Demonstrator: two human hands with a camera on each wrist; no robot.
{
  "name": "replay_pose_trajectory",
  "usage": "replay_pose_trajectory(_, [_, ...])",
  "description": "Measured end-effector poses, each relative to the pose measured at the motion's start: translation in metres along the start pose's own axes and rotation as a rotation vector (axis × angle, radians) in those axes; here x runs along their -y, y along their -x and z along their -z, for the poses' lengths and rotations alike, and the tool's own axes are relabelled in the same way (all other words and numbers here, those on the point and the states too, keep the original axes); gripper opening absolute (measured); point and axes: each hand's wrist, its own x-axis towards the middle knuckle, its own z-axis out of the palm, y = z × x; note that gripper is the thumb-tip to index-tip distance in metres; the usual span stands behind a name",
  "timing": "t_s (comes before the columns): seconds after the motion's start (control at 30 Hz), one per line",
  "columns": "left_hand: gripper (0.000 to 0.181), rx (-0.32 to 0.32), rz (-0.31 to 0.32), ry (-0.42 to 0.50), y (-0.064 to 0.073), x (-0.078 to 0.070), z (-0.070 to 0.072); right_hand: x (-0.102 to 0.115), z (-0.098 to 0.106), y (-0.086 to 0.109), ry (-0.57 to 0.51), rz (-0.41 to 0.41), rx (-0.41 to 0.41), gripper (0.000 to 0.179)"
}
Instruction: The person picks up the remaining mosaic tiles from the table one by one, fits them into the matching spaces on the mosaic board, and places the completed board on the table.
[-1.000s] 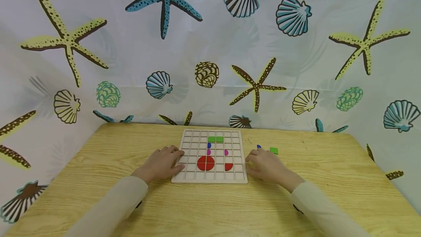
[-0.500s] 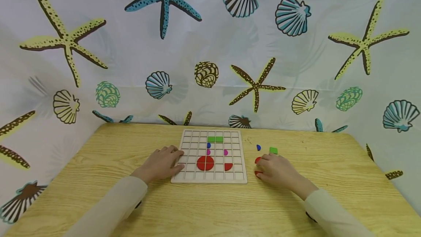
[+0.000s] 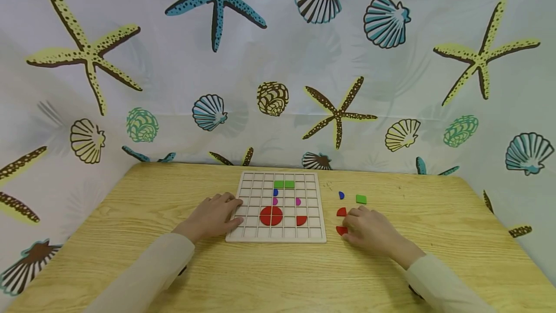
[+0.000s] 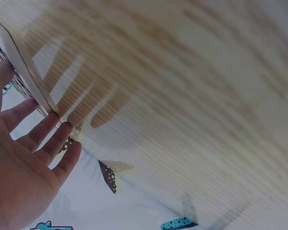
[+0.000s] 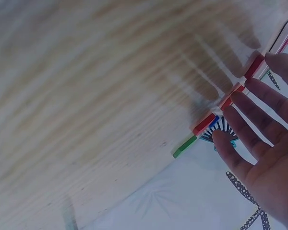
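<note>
A white grid board (image 3: 252, 233) lies on the table, bearing red quarter-circle pieces (image 3: 266, 216), green squares (image 3: 279, 184), small pink half-rounds (image 3: 298, 202) and a blue one (image 3: 275, 192). The left hand (image 3: 210, 216) rests at the board's left edge, its fingers spread and fingertips at the rim in the left wrist view. Right of the board, the right hand (image 3: 371, 231) is low over loose red pieces, an upper one (image 3: 341, 212) and a lower one (image 3: 341, 230). In the right wrist view its fingers are extended, the thumb tip right at one red piece (image 5: 253, 66).
Beyond the right hand lie a loose blue half-round (image 3: 341, 195) and a loose green square (image 3: 361, 199). The wooden table (image 3: 278, 279) ends at a white curtain (image 3: 243, 71) printed with starfish and shells, which also rises along both sides.
The right hand has moved right, away from the board's right edge, uncovering the loose blue half-round and two red pieces. The left hand and the pieces on the board look unchanged.
</note>
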Motion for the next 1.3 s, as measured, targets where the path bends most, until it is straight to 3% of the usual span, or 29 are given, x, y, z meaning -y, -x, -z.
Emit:
replay_pose_trajectory(0.93, [0.049, 0.008, 0.007, -0.004, 0.001, -0.002, -0.001, 0.001, 0.0, 0.001, 0.014, -0.007, 0.025, 0.015])
replay_pose_trajectory(1.3, [0.048, -0.005, -0.003, -0.005, 0.001, 0.001, -0.003, 0.001, 0.002, -0.009, 0.024, 0.006, -0.003, 0.016])
